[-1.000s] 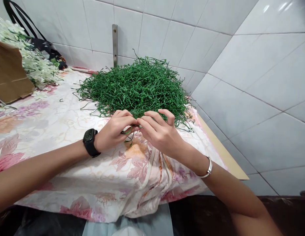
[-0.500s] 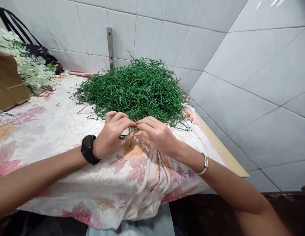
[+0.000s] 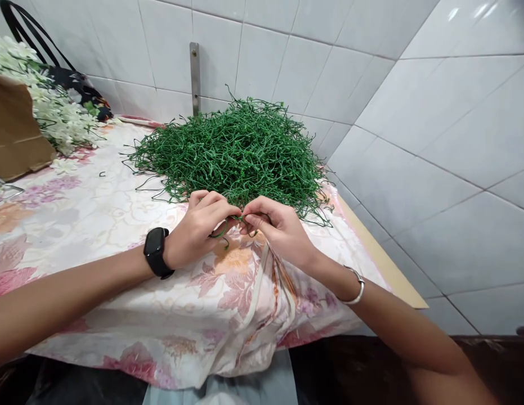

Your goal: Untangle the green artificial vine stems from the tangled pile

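A large heap of thin green artificial flower stems lies on the floral tablecloth. At its near edge, my left hand is closed on a curved green stem, whose end hangs below the fingers. Pinched fingertips of my right hand hold a green stem right beside the left fingertips, the two hands nearly touching. Whether both hands grip the same stem, I cannot tell.
White artificial flowers stand at the left behind a brown cardboard piece. A dark patterned bag leans by the tiled wall. A metal bracket is fixed to the wall. One short stem piece lies alone on the cloth.
My right hand has turned and drawn slightly to the right, so its thumb and pinched fingertips now show. The left hand stays almost in place, still holding the stem.
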Available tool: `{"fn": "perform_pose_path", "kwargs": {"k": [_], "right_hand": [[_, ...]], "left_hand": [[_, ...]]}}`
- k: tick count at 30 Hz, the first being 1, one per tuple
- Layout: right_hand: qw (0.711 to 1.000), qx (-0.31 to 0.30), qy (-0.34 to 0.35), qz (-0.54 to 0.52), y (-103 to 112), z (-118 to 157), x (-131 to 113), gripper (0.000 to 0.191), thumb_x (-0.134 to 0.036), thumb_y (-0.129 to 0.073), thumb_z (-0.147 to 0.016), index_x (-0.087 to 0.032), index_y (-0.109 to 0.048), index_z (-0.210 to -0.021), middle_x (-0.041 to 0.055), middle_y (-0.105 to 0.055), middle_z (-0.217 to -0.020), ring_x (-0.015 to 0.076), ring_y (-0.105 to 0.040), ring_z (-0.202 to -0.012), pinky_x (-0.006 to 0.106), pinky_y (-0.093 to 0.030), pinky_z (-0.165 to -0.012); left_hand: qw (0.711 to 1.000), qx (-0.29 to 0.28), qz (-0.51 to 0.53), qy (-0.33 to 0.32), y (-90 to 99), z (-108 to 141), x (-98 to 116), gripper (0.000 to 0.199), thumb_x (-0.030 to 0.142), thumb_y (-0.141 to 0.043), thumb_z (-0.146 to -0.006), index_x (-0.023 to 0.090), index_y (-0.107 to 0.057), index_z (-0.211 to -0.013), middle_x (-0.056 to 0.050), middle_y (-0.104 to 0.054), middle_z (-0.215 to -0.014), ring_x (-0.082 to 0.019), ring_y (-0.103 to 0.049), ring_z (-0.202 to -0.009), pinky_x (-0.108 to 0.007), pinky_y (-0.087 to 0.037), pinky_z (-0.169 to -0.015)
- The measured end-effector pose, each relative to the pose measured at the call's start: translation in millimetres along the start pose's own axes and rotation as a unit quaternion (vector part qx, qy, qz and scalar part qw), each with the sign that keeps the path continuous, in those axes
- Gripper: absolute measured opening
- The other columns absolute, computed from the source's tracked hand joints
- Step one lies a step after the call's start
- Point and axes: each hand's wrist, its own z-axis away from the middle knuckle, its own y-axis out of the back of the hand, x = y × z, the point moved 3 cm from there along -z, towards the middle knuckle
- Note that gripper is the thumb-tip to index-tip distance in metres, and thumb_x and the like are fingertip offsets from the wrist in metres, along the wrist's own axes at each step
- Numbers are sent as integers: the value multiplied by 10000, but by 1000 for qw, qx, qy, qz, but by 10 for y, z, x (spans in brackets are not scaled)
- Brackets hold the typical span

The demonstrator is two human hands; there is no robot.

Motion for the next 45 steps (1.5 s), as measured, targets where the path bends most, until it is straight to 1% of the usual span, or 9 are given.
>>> {"fn": "perform_pose_path", "kwargs": {"k": [3,9,12,17,22,32,36,39,45], "right_hand": [[999,-33,3,-19,-22,10,-2,75,-168,-389,-840,-156,-463,-837,0,-534,-724,85,-567,-670,235,-465,-637],[990,-47,32,126,-26,44,-76,67,-135,-389,-824,-150,-454,-831,23,-539,-764,95,-504,-685,241,-408,-639],[993,-68,27,91,-21,31,-77,63,-134,-383,-822,-150,-444,-820,26,-525,-800,99,-487,-728,244,-396,-663],[996,-88,-5,32,-32,23,-59,62,-166,-365,-836,-166,-412,-796,-15,-441,-724,83,-430,-670,225,-370,-619],[994,-102,-25,-12,-68,53,-68,91,-205,-313,-871,-178,-385,-823,-33,-398,-676,69,-399,-601,208,-351,-564],[998,-55,-12,30,-48,42,-56,166,-322,-436,-837,-157,-444,-817,-36,-388,-656,54,-345,-553,186,-306,-490],[988,-35,83,124,-35,41,-50,129,-261,-447,-838,-137,-482,-838,-1,-497,-716,73,-448,-631,202,-380,-574],[958,-11,178,226,-49,58,-32,107,-193,-417,-849,-121,-496,-843,37,-540,-770,98,-484,-709,229,-403,-646],[896,-22,279,345,-101,112,-30,116,-130,-373,-847,-130,-458,-769,24,-487,-691,95,-428,-626,225,-387,-571]], "left_hand": [[1000,-3,-5,-16,1,15,-4,134,148,-449,-812,185,-500,-930,-23,-596,-814,-168,-489,-840,-347,-294,-785],[998,-20,-30,-46,-13,41,-11,135,155,-463,-772,180,-488,-902,-38,-584,-833,-189,-479,-850,-358,-285,-782],[998,-19,-35,-39,-11,43,-21,134,153,-466,-773,181,-487,-902,-34,-584,-834,-189,-479,-850,-356,-281,-780],[998,-27,-33,-53,-1,45,8,122,203,-464,-798,177,-489,-914,-39,-582,-840,-194,-481,-863,-361,-280,-791],[997,-25,-46,-59,16,51,34,145,133,-430,-812,174,-490,-938,-41,-588,-849,-186,-483,-871,-356,-288,-800],[998,-12,-36,-58,56,48,66,149,116,-426,-809,143,-505,-933,-54,-580,-830,-188,-476,-843,-350,-302,-779],[997,-13,-41,-58,52,48,57,143,132,-445,-803,149,-514,-927,-54,-581,-830,-186,-478,-836,-348,-299,-780],[998,-26,-37,-45,50,27,55,96,172,-455,-815,162,-517,-888,-38,-584,-802,-175,-484,-823,-348,-295,-787],[993,-95,63,9,125,-26,103,143,255,-504,-783,158,-499,-887,-47,-578,-867,-185,-478,-918,-369,-280,-863]]}}
